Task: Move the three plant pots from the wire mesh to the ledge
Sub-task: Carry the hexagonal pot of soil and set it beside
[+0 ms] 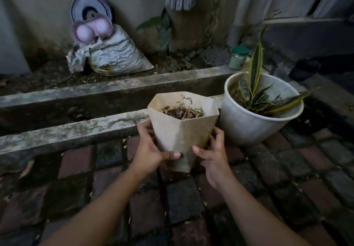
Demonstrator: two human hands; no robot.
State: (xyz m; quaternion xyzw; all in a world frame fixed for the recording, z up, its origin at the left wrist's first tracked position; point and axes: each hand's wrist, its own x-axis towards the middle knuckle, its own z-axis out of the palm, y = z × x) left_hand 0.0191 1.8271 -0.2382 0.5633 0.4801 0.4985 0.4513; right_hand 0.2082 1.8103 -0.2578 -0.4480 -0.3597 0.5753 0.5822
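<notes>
I hold a beige faceted plant pot (pixel 182 130) with dry soil and a withered sprig in it, above the brick paving in front of the near concrete ledge (pixel 76 130). My left hand (pixel 151 148) grips its left side and my right hand (pixel 212 155) grips its lower right side. A round white pot (pixel 249 125) with a striped snake plant stands on the near ledge's right end, just right of the held pot. No wire mesh is in view.
Behind the near ledge runs a gutter, then a second concrete ledge (pixel 115 86) and a soil bed. On the soil lie a crumpled white sack (pixel 116 58), a green-lidded jar (pixel 238 57) and a small leafy plant (pixel 162 29). Dark and red brick paving (pixel 172 207) lies below.
</notes>
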